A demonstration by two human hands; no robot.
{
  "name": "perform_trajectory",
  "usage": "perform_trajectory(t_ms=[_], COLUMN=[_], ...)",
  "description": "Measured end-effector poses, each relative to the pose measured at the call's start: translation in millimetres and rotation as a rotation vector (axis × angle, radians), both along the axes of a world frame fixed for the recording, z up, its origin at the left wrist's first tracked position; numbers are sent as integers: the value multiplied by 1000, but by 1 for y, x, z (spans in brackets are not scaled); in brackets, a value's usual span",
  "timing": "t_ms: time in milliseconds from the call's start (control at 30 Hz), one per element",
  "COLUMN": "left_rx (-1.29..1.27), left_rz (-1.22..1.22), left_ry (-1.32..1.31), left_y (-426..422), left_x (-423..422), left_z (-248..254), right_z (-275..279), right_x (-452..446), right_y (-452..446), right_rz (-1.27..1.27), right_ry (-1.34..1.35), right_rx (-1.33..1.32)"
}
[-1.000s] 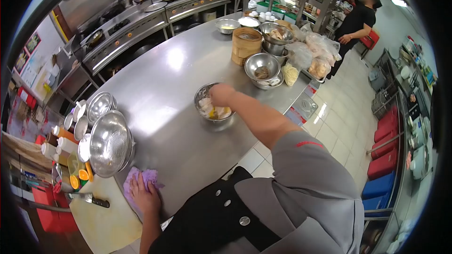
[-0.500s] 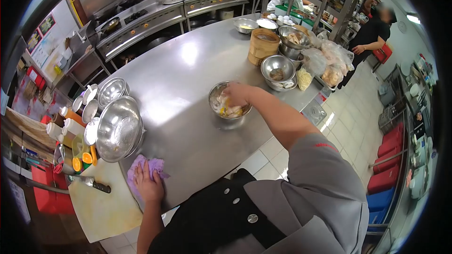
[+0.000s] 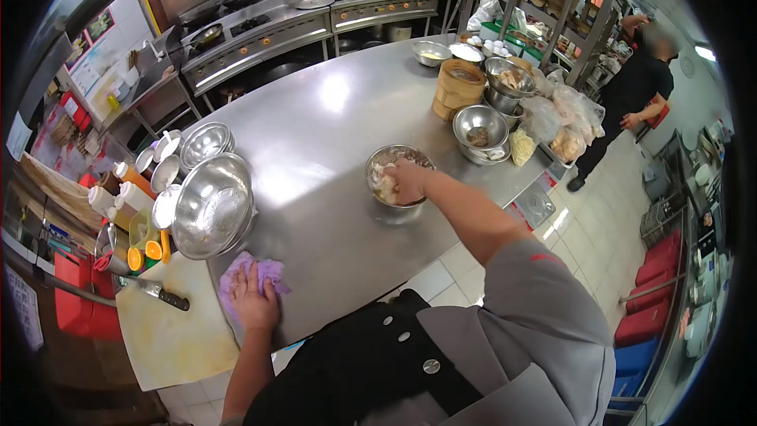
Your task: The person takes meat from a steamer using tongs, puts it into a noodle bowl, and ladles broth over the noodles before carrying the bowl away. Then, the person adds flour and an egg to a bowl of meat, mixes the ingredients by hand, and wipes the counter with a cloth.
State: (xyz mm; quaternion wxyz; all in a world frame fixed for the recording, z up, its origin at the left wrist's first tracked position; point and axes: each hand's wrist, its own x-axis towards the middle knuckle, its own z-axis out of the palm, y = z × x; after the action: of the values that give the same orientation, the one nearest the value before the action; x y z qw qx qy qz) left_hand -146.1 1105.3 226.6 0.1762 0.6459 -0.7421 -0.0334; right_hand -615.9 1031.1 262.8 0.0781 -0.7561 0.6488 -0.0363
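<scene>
My right hand [image 3: 410, 181] reaches down into a metal bowl [image 3: 377, 155] in the middle of the steel table [image 3: 307, 189]. Pale, wet food [image 3: 385, 181] lies in that bowl against my fingers, whose tips are hidden in it. My left hand [image 3: 255, 301] lies flat on a crumpled purple cloth [image 3: 272, 270] at the table's near edge, fingers spread. Just left of the cloth are a cutting board [image 3: 173, 343] and a knife with a black handle [image 3: 173, 298].
Large metal bowls [image 3: 211, 205], sauce bottles [image 3: 136, 179] and orange halves [image 3: 153, 250] stand at the left. A bamboo steamer [image 3: 458, 88], smaller bowls [image 3: 480, 127] and plastic bags [image 3: 572, 110] are at the right. Another person [image 3: 635, 83] stands beyond the table.
The view has shifted, moving the table's contents rightward in the frame. My right hand has moved within the bowl, and the yellow in the food shows less. My left hand stays on the cloth.
</scene>
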Motion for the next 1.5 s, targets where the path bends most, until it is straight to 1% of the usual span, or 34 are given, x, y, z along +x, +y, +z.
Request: perform_trajectory(t_ms=[67, 167, 267, 367, 400, 433, 500, 567, 667, 767, 833, 900, 967, 1033, 1067, 1100, 1133, 1167, 1233, 1300, 1333, 1433, 1500], left_rx=[-6, 1, 20, 4, -1, -4, -2, 8, 23, 15, 4, -18, -34, -16, -14, -12, -8, 7, -6, -17, -27, -34, -29], left_rz=[3, 11, 18, 17, 17, 15, 14, 21, 21, 25, 24, 11, 13, 13, 6, 3, 3, -3, 3, 6, 5, -2, 2], left_ry=[11, 14, 13, 20, 16, 12, 17, 22, 20, 21, 8, 14, 23, 2, -5, -11, -15, -24, -28, -29, -26, -29, -39], left_y=[1, 2, 0, -3, -2, -2, -1, 1, -1, -1, -2, -2, -1, -2, -2, -4, -2, 0, -3, -4, -5, -6, -5], left_x=[-2, -1, 0, -2, -2, -2, -2, -2, -1, -2, -2, -1, -2, 0, -1, -2, -2, -4, -4, -2, -2, -2, -2], left_z=[0, 1, -1, 0, 0, -1, 0, 1, 3, 0, 0, 0, -4, -5, -3, 0, 1, 1, 2, -4, -6, -6, -5], right_z=[-17, -10, 25, 66, 53, 27, 7, -2, -8, 40, 28, 9, -29, -12, -12, 2, 36, 40, 56, 93, 100, 50, 9], right_x=[6, -7, -16, -6, -2, 4, 11, 14, -9, -10, -4, -4, -11, -17, -23, -22, -9, -12, -15, -9, -9, -18, 0], right_y=[-5, -23, -32, -22, -19, -10, -4, -7, -29, -22, 3, 7, -9, -21, -28, -28, -18, -18, -13, -17, -19, -22, -12], right_rz=[-131, -203, -169, -66, -79, -93, -129, -169, -154, -173, -103, -79, -94, -114, -95, -151, -187, -160, -9, -156, -234, -65, -92], right_ry=[-64, -109, -45, 87, 52, 15, -54, -122, -197, -186, -33, 7, -60, -168, -159, -180, -102, -107, -81, -275, -369, -219, -134], right_rx=[-6, 128, 157, 315, 210, 107, 24, 71, 180, 254, 31, -51, 10, 144, 121, 125, 136, 107, 113, 359, 477, 308, 175])
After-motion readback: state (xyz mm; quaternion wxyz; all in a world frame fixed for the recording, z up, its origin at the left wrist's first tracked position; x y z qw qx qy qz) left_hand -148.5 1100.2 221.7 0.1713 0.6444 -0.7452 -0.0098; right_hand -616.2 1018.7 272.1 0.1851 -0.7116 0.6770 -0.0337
